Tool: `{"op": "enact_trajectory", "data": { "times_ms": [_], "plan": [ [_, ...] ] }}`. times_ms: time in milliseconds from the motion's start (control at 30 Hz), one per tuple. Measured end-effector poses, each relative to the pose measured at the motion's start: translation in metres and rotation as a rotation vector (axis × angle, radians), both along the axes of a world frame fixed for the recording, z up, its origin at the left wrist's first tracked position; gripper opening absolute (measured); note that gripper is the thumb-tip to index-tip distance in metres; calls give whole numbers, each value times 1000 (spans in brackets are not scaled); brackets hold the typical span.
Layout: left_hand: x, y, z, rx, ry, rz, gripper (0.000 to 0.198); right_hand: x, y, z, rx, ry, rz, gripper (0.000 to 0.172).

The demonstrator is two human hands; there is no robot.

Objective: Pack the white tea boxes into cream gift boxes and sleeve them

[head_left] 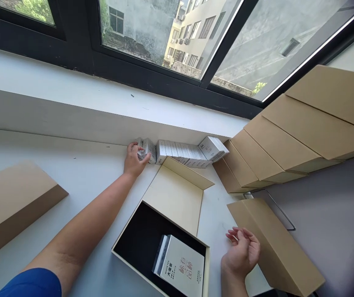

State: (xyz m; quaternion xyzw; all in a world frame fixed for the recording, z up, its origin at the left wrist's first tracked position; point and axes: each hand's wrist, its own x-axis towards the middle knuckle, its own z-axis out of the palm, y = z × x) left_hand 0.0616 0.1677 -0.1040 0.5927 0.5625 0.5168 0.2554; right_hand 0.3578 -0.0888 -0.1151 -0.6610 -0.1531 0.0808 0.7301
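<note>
My left hand (136, 159) reaches to the left end of a row of small white tea boxes (181, 150) along the wall. Its thumb and fingers are around the small tea boxes (147, 149) at that end. My right hand (243, 249) is held palm up with loosely bent fingers and nothing in it, right of the open gift box (207, 264). Inside that box, on a black lining, lie a flat white tea box (184, 264) with red and black print and a thin silvery-edged box (160, 255) beside it. The gift box's cream lid (177, 194) is folded back towards the row.
Brown cartons (288, 140) are stacked at the right against the wall. Another brown carton (275, 243) stands near my right hand, with a thin metal wire frame (283, 212) behind it. A brown box (16, 202) lies at the left. A white sill (102, 95) runs below the window.
</note>
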Motion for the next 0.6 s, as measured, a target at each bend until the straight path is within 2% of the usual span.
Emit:
{"op": "enact_trajectory", "data": {
  "times_ms": [200,400,467,600],
  "plan": [
    [-4,6,-8,0,-247,113,42,-1,5,0,-67,16,61,32],
    [-15,-7,2,80,-430,155,65,0,4,-1,-73,29,75,30],
    [-22,-16,5,93,-470,142,62,0,4,-1,-83,35,94,30],
    [-43,-36,6,87,-522,89,41,1,4,-3,-103,38,117,29]
  ]
}}
